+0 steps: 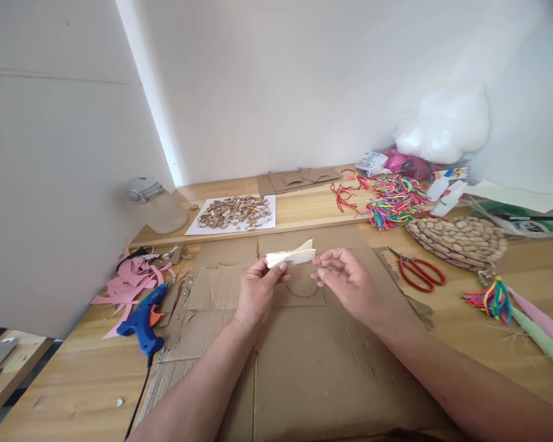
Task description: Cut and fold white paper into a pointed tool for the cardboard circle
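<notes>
My left hand (257,291) pinches a pleated strip of cream-coloured paper (291,255) between thumb and fingers, its layers fanning slightly at the right end. Close to that end is my right hand (343,279), fingers half curled and a little apart, with nothing visible between them. Both hands are above a large brown cardboard sheet (308,368). Beneath them lies a smaller cardboard piece (281,298) with a curved line on it, partly hidden by the hands.
At left are a blue glue gun (142,319) and pink paper scraps (131,276). Shell pieces (233,212) cover a white sheet at the back. Red-handled scissors (417,270), a shell-covered heart (456,239), colourful tassels (391,199) and glue bottles (449,197) lie at right.
</notes>
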